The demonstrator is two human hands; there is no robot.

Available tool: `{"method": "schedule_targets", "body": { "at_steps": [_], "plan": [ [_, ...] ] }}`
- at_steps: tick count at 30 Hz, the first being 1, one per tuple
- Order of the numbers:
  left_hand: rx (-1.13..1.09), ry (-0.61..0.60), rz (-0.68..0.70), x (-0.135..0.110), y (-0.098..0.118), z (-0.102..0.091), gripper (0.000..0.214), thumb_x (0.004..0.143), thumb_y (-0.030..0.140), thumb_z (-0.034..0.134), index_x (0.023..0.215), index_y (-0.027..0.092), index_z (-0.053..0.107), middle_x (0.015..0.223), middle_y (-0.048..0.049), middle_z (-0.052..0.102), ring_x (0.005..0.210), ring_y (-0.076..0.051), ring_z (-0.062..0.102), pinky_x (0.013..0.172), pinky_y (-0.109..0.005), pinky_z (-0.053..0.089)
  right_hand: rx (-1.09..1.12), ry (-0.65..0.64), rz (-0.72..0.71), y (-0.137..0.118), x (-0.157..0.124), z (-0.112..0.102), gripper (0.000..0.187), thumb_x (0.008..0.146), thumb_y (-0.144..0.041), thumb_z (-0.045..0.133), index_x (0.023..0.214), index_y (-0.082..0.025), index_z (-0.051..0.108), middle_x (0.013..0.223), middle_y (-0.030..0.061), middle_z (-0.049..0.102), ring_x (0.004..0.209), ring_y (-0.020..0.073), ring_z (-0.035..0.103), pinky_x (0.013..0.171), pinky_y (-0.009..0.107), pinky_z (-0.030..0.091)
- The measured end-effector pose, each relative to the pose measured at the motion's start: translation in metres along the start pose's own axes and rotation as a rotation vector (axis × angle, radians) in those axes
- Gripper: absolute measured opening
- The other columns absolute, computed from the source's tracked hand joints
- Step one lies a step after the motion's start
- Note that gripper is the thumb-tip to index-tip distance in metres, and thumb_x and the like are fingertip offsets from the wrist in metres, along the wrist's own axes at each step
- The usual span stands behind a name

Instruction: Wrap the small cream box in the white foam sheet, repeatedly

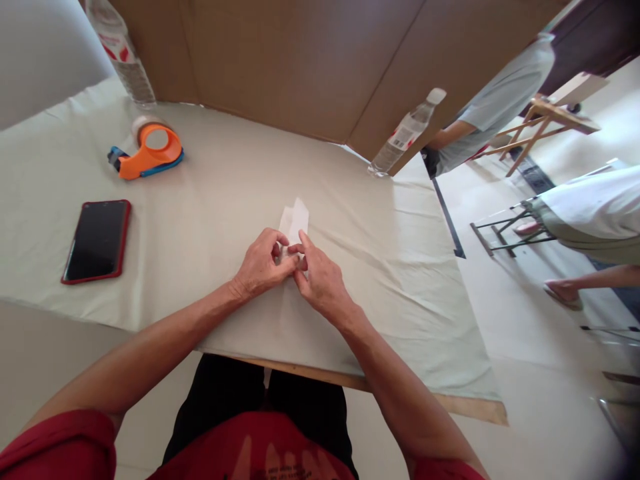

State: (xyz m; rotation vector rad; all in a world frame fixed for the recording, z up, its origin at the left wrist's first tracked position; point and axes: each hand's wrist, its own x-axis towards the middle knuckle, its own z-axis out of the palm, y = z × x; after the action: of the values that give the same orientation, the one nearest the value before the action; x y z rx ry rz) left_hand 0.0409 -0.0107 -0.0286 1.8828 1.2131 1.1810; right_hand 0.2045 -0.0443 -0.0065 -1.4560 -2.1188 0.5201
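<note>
A small folded piece of white paper (pixel 295 219) lies on the pale cloth-covered table (pixel 210 220), its far end sticking out beyond my fingers. My left hand (pixel 261 265) is curled, pinching the near part of the paper. My right hand (pixel 320 279) meets it from the right, fingers pressed together on the same paper. The two hands touch over the paper and hide its near end.
A red-cased phone (pixel 97 241) lies at the left. An orange tape dispenser (pixel 149 151) sits at the back left beside a water bottle (pixel 123 53). A second bottle (pixel 405 133) stands at the back right by a cardboard wall (pixel 300 60). Other people are at the right.
</note>
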Motion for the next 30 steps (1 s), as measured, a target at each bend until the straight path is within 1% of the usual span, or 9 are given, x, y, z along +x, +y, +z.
{"method": "schedule_targets", "body": {
  "at_steps": [3, 7, 10, 12, 14, 20, 23, 26, 30],
  "plan": [
    [0.025, 0.009, 0.042, 0.000, 0.000, 0.004, 0.011, 0.080, 0.021, 0.064, 0.077, 0.019, 0.054, 0.084, -0.0001, 0.056, 0.066, -0.010, 0.050, 0.061, -0.025, 0.044, 0.035, -0.035, -0.011, 0.003, 0.001, -0.007, 0.071, 0.085, -0.020, 0.053, 0.154, -0.014, 0.035, 0.127, 0.0174, 0.069, 0.101, 0.0284, 0.065, 0.090, 0.048, 0.053],
    [0.045, -0.001, 0.090, -0.001, -0.004, 0.008, 0.009, 0.076, 0.013, 0.061, 0.078, 0.018, 0.054, 0.086, -0.0013, 0.057, 0.066, -0.010, 0.049, 0.062, -0.025, 0.042, 0.380, -0.130, 0.023, 0.015, 0.005, -0.021, 0.065, 0.083, -0.024, 0.055, 0.147, -0.017, 0.043, 0.125, 0.0140, 0.070, 0.082, 0.0171, 0.064, 0.079, 0.038, 0.054],
    [0.074, -0.017, 0.082, -0.001, -0.003, 0.008, 0.009, 0.075, 0.012, 0.061, 0.078, 0.018, 0.055, 0.088, -0.0025, 0.059, 0.069, -0.012, 0.051, 0.062, -0.025, 0.043, 0.559, 0.036, 0.179, 0.027, 0.012, -0.026, 0.049, 0.083, -0.027, 0.057, 0.131, -0.017, 0.055, 0.110, 0.0097, 0.074, 0.078, 0.0141, 0.064, 0.076, 0.033, 0.054],
    [0.086, -0.028, 0.074, -0.001, -0.002, 0.007, 0.011, 0.074, 0.011, 0.061, 0.078, 0.019, 0.055, 0.088, -0.0026, 0.059, 0.071, -0.012, 0.052, 0.063, -0.025, 0.043, 0.562, 0.156, 0.256, 0.034, 0.016, -0.025, 0.040, 0.081, -0.030, 0.061, 0.119, -0.016, 0.061, 0.099, 0.0069, 0.073, 0.077, 0.0137, 0.063, 0.074, 0.032, 0.054],
    [0.091, -0.028, 0.071, -0.001, 0.000, 0.007, 0.012, 0.074, 0.010, 0.061, 0.079, 0.019, 0.055, 0.089, -0.0024, 0.059, 0.070, -0.012, 0.051, 0.063, -0.025, 0.043, 0.504, 0.190, 0.305, 0.040, 0.021, -0.022, 0.036, 0.078, -0.033, 0.064, 0.110, -0.016, 0.063, 0.095, 0.0055, 0.071, 0.072, 0.0129, 0.063, 0.068, 0.030, 0.053],
    [0.114, -0.006, 0.086, -0.002, -0.001, 0.008, 0.011, 0.075, 0.011, 0.061, 0.080, 0.018, 0.056, 0.092, -0.0025, 0.057, 0.062, -0.009, 0.046, 0.061, -0.025, 0.045, 0.483, 0.004, 0.562, 0.050, 0.043, -0.016, 0.046, 0.076, -0.038, 0.069, 0.113, -0.013, 0.062, 0.092, 0.0100, 0.072, 0.056, 0.0153, 0.065, 0.038, 0.024, 0.041],
    [0.121, -0.003, 0.116, -0.002, -0.003, 0.009, 0.010, 0.075, 0.011, 0.061, 0.081, 0.019, 0.056, 0.092, -0.0025, 0.057, 0.062, -0.009, 0.046, 0.060, -0.024, 0.046, 0.543, -0.017, 0.603, 0.049, 0.058, -0.014, 0.050, 0.076, -0.037, 0.071, 0.117, -0.011, 0.061, 0.080, 0.0079, 0.071, 0.054, 0.0179, 0.064, 0.036, 0.025, 0.041],
    [0.150, 0.009, 0.133, -0.004, -0.003, 0.008, 0.010, 0.076, 0.013, 0.061, 0.083, 0.019, 0.057, 0.095, -0.0037, 0.058, 0.062, -0.009, 0.048, 0.060, -0.025, 0.048, 0.573, -0.028, 0.625, 0.048, 0.072, -0.010, 0.042, 0.075, -0.036, 0.072, 0.108, -0.011, 0.063, 0.059, 0.0008, 0.062, 0.045, 0.0161, 0.056, 0.035, 0.026, 0.037],
    [0.250, -0.003, 0.197, -0.005, 0.002, 0.006, 0.034, 0.078, 0.012, 0.058, 0.112, 0.018, 0.061, 0.130, -0.0130, 0.058, 0.069, -0.011, 0.057, 0.065, -0.028, 0.053, 0.569, -0.067, 0.578, 0.052, 0.087, -0.006, 0.027, 0.071, -0.035, 0.071, 0.088, -0.017, 0.061, 0.046, -0.0070, 0.049, 0.040, 0.0101, 0.040, 0.037, 0.024, 0.029]
  ]
}}
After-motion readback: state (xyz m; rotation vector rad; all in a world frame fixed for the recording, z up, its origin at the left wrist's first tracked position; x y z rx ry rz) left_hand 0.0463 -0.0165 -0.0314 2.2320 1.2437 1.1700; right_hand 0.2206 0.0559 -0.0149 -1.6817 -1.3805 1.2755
